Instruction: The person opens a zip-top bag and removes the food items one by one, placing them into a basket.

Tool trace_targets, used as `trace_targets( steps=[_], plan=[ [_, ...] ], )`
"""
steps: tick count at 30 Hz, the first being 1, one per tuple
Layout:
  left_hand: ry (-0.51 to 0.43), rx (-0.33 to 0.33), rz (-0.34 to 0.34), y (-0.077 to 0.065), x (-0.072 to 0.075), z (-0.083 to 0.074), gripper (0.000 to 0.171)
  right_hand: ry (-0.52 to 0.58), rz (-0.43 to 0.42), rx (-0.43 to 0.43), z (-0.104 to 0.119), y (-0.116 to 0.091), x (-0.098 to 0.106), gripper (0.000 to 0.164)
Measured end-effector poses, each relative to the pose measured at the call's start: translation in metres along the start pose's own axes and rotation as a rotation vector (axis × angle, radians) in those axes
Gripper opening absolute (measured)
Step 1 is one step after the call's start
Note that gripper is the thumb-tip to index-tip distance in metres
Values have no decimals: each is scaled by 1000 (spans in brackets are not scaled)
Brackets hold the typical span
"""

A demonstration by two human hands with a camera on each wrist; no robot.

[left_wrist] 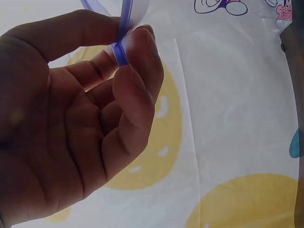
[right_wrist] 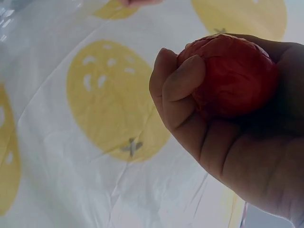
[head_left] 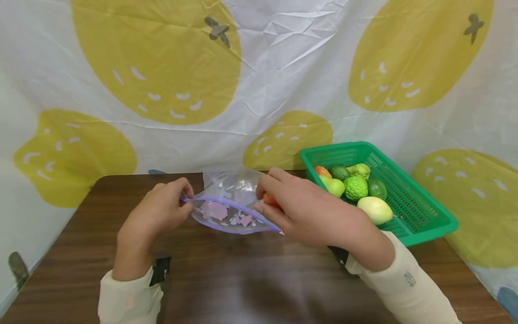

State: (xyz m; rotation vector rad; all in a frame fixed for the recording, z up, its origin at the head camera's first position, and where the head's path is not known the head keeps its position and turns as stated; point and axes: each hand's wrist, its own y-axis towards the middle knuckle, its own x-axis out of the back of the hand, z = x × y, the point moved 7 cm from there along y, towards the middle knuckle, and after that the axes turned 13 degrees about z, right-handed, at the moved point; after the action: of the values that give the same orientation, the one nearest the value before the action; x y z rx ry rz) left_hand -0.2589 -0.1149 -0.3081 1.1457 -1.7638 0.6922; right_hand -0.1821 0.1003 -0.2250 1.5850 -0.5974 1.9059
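Observation:
A clear zip bag (head_left: 214,209) with a purple zip edge and pink printed figures has its mouth spread apart above the table. My left hand (head_left: 155,213) pinches the left end of that zip between thumb and fingers; the left wrist view shows the purple strip (left_wrist: 122,53) at the fingertips. In my right hand (head_left: 311,209), curled fingers hold a round red fruit (right_wrist: 232,76) with a wrinkled surface. That hand is at the right side of the bag's mouth and covers most of the fruit in the head view.
A green plastic basket (head_left: 421,198) stands at the right of the brown wooden table (head_left: 202,274). Inside are a green pear (head_left: 332,185), a bumpy green fruit (head_left: 356,188), a pale yellow fruit (head_left: 375,210) and several others. A lemon-print cloth (head_left: 279,90) hangs behind.

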Motion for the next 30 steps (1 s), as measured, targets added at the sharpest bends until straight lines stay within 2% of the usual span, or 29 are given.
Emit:
trace_targets(
  steps=[11, 22, 30],
  plan=[
    [11, -6, 19, 3, -1, 0, 13, -28, -11, -115, -32, -23, 17, 11],
    [12, -17, 25, 6, -3, 1, 12, -42, 45, -180, -66, -42, 26, 6],
    [12, -14, 37, 6, -3, 1, 12, -1, 77, -285, -105, -49, 31, 21]
  ],
)
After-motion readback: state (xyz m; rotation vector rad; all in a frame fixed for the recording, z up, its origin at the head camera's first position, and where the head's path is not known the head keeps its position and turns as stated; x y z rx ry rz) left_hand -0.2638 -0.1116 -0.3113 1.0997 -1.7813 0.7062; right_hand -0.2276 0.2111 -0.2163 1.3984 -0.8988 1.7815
